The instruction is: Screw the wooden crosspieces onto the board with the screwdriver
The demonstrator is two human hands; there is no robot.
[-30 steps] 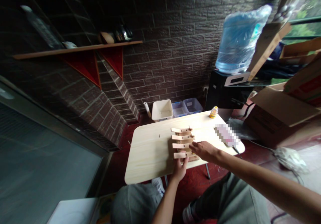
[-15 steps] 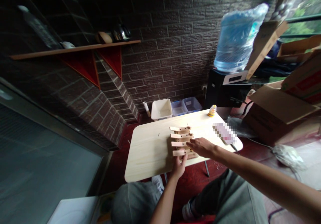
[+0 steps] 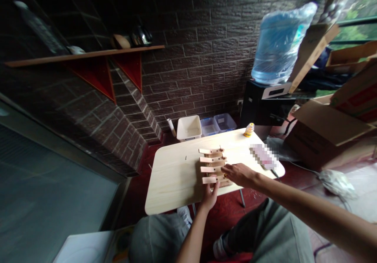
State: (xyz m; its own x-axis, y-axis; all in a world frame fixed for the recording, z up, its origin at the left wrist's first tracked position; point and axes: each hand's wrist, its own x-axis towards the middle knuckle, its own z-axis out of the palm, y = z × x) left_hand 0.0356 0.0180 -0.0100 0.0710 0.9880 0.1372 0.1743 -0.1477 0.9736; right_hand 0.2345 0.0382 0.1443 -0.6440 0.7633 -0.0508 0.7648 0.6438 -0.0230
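A wooden assembly [image 3: 212,159] with several pale slats, set side by side over a frame, rests on the small table. Dark dots, perhaps screw heads, mark the slats. My left hand [image 3: 210,196] grips its near edge, fingers wrapped around the closest slat's end of the frame. Over the right side of the assembly, my right hand [image 3: 238,174] is closed with the fingertips pressed together near the slats' ends. A small yellow spot shows under those fingers; what they hold is too small to name. A small dark screw or nail [image 3: 185,157] lies left of the assembly.
The pale table [image 3: 167,176] carries a yellow-based clear bottle [image 3: 249,130] and a blurred-out flat item [image 3: 264,156] at right. Behind stand a cream bin [image 3: 189,128] and blue plastic bins [image 3: 224,122]. A water dispenser [image 3: 256,102] and cardboard boxes [image 3: 321,133] stand right.
Both hands stay at the same places on the wooden assembly. My right hand has shifted very slightly; the whole view has also moved a little.
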